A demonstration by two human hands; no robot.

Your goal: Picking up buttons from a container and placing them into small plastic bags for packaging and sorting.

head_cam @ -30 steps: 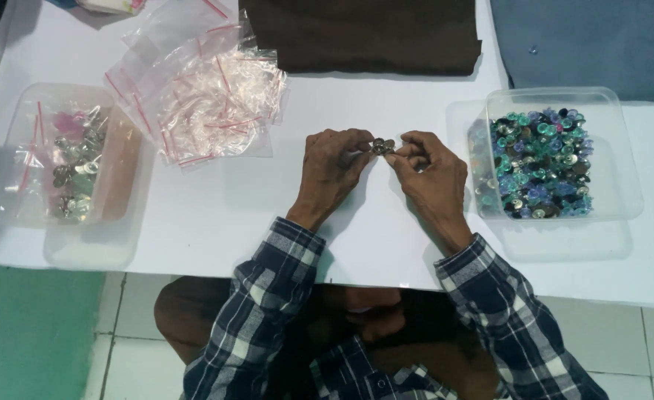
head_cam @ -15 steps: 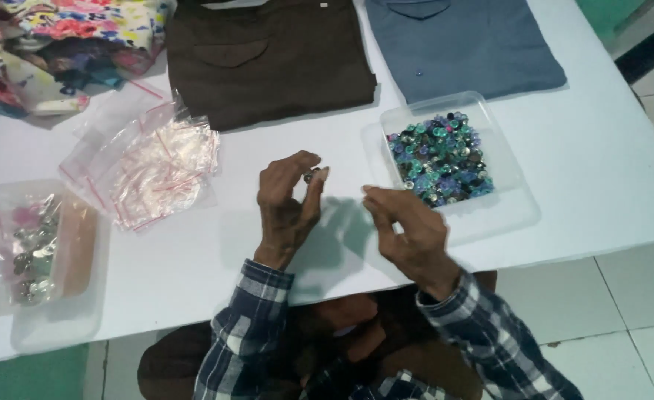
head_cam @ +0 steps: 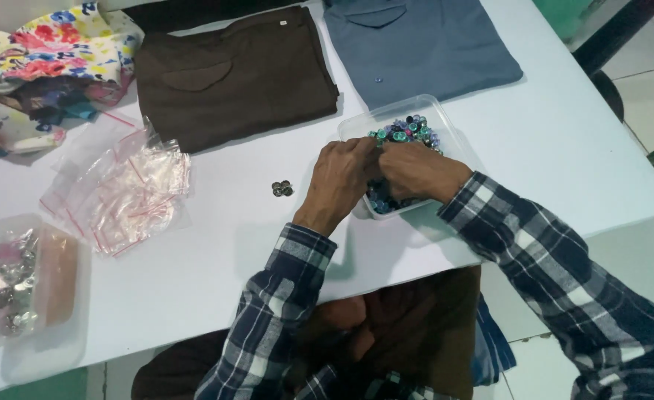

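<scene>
Clear tub: the plastic tub of small blue-green buttons stood on the white table, just in front of the folded blue shirt.
Left hand: the left hand was arched over the tub's near rim, knuckles up, fingers curled down into the buttons.
Right hand: the right hand lay over the tub's middle, fingers bent and meeting the left hand's fingertips.
Grasp: whether either hand pinched a button could not be told; the fingertips were hidden under the knuckles.
Hidden: both hands covered most of the tub's near half.
Loose piece: a small cluster of dark metal studs lay on the table, near the left hand, not touching it.
Further out: clear zip bags, a folded brown garment, and a second tray at the left edge, cut off.
</scene>
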